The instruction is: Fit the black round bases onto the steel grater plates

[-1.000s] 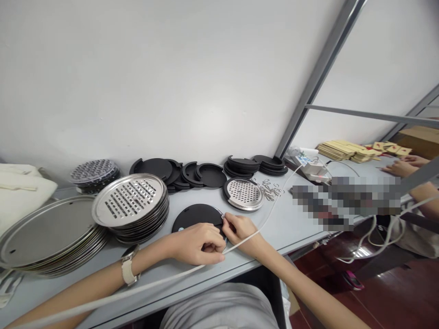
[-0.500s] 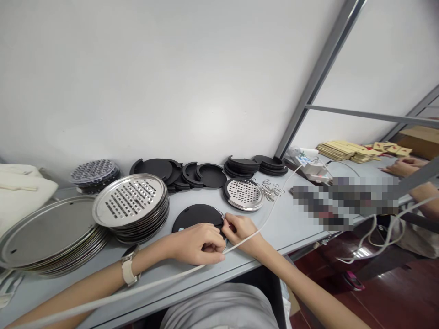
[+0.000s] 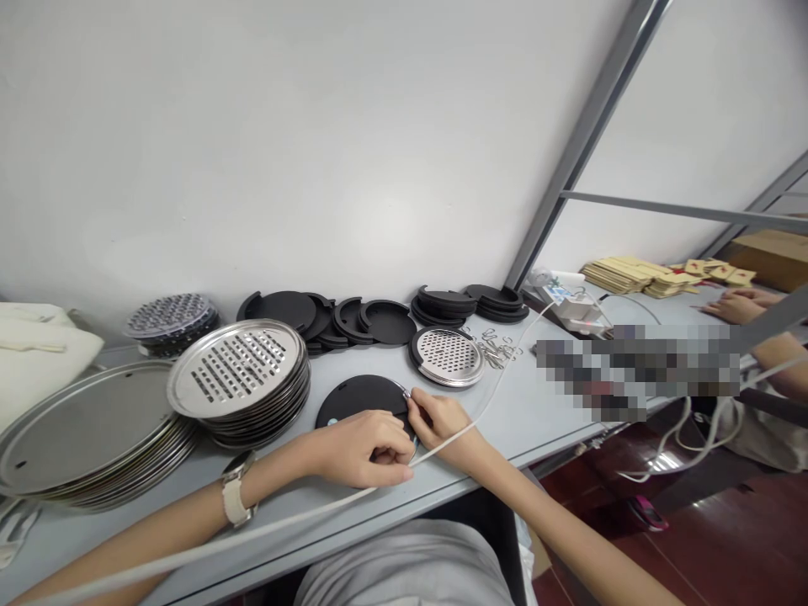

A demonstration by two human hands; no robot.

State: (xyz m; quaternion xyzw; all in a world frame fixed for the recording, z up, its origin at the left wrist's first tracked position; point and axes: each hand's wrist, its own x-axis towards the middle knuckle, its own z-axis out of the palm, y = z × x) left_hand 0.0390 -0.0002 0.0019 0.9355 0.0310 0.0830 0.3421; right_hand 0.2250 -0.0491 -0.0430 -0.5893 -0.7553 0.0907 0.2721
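A black round disc [image 3: 359, 389] with a slot near its far edge lies flat on the grey worktable [image 3: 536, 396]. My left hand [image 3: 366, 448] is curled over its near part, fingers bent and closed against it, covering much of the disc. At the right rim my right hand [image 3: 440, 419] pinches a small shiny metal piece [image 3: 406, 394]; its exact shape is mostly hidden. Behind my right hand sits a perforated metal grater plate [image 3: 451, 355] in a black holder. Beside it lie several loose small metal hooks [image 3: 498, 347].
Stacks of slotted grater plates [image 3: 240, 370] and larger metal plates [image 3: 94, 429] stand left. Black round holders [image 3: 388, 322] line the wall. A white cable [image 3: 284, 523] crosses over my wrists. A metal post [image 3: 568, 177] rises at right, near another person's hands [image 3: 741, 305].
My right fingertips have shifted slightly up and left along the disc's rim, and the metal piece shows a little more. My left hand stays in place.
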